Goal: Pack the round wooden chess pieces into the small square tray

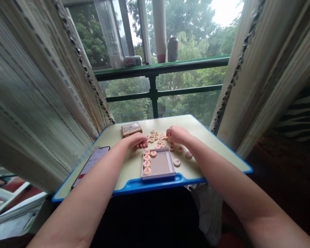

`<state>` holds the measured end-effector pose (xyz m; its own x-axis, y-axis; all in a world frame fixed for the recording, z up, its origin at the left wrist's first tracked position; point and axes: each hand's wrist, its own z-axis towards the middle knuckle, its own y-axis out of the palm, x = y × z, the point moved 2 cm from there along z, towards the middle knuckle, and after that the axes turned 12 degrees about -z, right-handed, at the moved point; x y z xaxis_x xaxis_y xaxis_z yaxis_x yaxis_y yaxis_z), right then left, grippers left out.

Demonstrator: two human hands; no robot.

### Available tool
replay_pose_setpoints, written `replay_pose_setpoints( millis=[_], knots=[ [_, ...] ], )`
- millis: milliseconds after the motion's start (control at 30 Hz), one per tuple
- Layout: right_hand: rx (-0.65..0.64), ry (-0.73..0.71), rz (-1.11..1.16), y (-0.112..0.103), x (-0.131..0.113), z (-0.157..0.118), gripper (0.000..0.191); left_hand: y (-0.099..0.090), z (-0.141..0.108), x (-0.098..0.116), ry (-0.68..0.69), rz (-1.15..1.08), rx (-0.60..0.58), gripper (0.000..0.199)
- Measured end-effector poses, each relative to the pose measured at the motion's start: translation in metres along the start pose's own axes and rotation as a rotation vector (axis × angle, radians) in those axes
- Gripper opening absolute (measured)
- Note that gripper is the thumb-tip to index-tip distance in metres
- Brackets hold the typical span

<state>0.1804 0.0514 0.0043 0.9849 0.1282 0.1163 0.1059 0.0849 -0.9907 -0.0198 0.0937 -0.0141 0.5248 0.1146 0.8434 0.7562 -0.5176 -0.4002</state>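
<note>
My left hand (140,140) rests on the table with its fingers curled in, left of the loose Chinese chess pieces (161,138). Whatever its fingers may hold is hidden. Over the right side of those pieces is my right hand (176,134), its fingers bent down and pinched together, their tips partly hidden. Below the hands lies a shallow white box tray (172,162). Inside it, several red-marked chess pieces (147,164) form a column along the left wall, with another red-marked piece (153,154) beside the top of the column.
A decorated box (131,128) lies at the table's back left, and a phone (93,163) at the left edge. Single pieces (177,162) lie right of the tray. The table (217,155) has a blue rim. Cans (173,49) stand on the window ledge between curtains.
</note>
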Motion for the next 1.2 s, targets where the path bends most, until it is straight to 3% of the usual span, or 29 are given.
replay_pose_setpoints(
  millis=[100, 200, 467, 667, 1000, 1200],
  knots=[
    [-0.057, 0.061, 0.011, 0.003, 0.01, 0.002, 0.024, 0.001, 0.005, 0.001, 0.032, 0.114, 0.01, 0.017],
    [-0.067, 0.098, 0.029, 0.001, 0.016, 0.002, 0.026, 0.001, 0.007, -0.006, 0.114, 0.041, 0.069, 0.018],
    [-0.18, 0.082, -0.066, -0.011, 0.006, -0.011, 0.03, 0.006, 0.001, -0.012, 0.218, -0.101, -0.066, 0.013],
    [-0.214, 0.145, -0.065, -0.017, 0.004, -0.017, 0.037, 0.022, -0.001, -0.004, 0.295, -0.173, -0.045, 0.014],
    [-0.335, 0.065, 0.112, -0.008, 0.012, -0.013, 0.034, 0.032, -0.013, 0.009, 0.29, -0.208, -0.021, 0.015],
    [-0.313, 0.053, 0.096, -0.008, 0.011, -0.014, 0.036, 0.03, -0.018, 0.011, 0.277, -0.174, -0.019, 0.016]
  ],
)
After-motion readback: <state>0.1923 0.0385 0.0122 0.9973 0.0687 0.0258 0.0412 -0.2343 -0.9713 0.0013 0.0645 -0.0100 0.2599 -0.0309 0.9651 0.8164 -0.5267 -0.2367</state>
